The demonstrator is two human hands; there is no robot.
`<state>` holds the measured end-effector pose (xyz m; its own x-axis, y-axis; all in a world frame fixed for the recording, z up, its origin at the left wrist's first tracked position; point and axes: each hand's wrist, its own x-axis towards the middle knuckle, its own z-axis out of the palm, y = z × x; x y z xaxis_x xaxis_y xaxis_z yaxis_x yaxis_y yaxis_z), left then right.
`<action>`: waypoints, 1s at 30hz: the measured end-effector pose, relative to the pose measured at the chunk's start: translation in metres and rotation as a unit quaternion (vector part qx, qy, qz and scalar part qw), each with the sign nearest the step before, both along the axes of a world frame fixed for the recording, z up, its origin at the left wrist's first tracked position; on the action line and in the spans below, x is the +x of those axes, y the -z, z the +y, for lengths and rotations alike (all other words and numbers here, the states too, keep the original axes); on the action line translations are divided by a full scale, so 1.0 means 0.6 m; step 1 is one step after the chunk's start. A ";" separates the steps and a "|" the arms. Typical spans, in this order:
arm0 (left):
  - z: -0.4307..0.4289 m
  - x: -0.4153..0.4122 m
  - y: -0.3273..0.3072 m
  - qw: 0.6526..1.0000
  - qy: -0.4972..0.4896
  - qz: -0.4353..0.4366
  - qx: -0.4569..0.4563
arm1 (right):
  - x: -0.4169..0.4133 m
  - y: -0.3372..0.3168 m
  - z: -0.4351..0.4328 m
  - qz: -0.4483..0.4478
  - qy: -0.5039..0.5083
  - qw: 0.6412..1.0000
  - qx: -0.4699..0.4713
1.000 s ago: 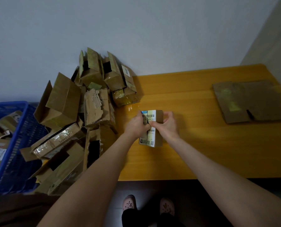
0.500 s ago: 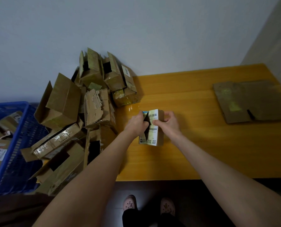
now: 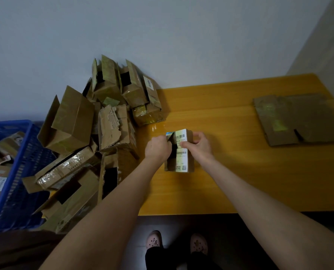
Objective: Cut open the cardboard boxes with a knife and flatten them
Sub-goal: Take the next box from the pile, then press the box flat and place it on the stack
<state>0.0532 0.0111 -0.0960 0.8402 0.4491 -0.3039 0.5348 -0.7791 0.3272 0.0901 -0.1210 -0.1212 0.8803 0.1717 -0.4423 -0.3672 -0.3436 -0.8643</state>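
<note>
- A yellow wooden table (image 3: 240,182) stands against the wall.
- A heap of opened cardboard boxes (image 3: 80,137) crowds its left end, beside a blue basket (image 3: 22,172).
- Flattened cardboard (image 3: 302,117) lies at the far right.
- The small labelled box (image 3: 181,160) stands near the table's middle.
- The left hand (image 3: 158,149) grips its left top flap; the right hand (image 3: 200,147) pinches the right one.

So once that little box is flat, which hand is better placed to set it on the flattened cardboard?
Probably the right hand: it grips the small box on the side facing the flattened cardboard, which lies far right on the table. The left hand would have to cross over.
</note>
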 end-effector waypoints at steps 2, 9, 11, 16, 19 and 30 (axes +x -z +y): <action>0.013 0.003 -0.004 0.998 -0.015 -0.019 -0.058 | 0.005 0.003 -0.014 0.035 0.009 0.999 0.029; 0.014 0.014 -0.018 0.988 -0.003 -0.037 -0.147 | 0.014 0.025 -0.024 0.030 0.017 0.999 -0.027; -0.002 0.014 -0.016 0.991 0.003 -0.055 -0.125 | 0.015 0.021 -0.009 -0.016 -0.018 0.990 -0.138; -0.024 0.016 -0.024 0.993 0.044 -0.088 -0.071 | 0.020 0.003 -0.008 -0.046 -0.063 0.946 -0.315; -0.029 0.018 -0.025 0.995 0.041 -0.089 -0.011 | 0.026 0.010 -0.007 -0.087 -0.092 0.935 -0.331; -0.022 0.019 -0.010 0.995 -0.015 -0.072 -0.060 | -0.004 0.016 -0.010 -0.087 -0.124 0.943 -0.298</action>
<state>0.0647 -0.0019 -0.0901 0.8660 0.4423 -0.2333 0.4975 -0.7145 0.4920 0.0875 -0.1269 -0.1305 0.9139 0.1493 -0.3776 -0.0816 -0.8434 -0.5311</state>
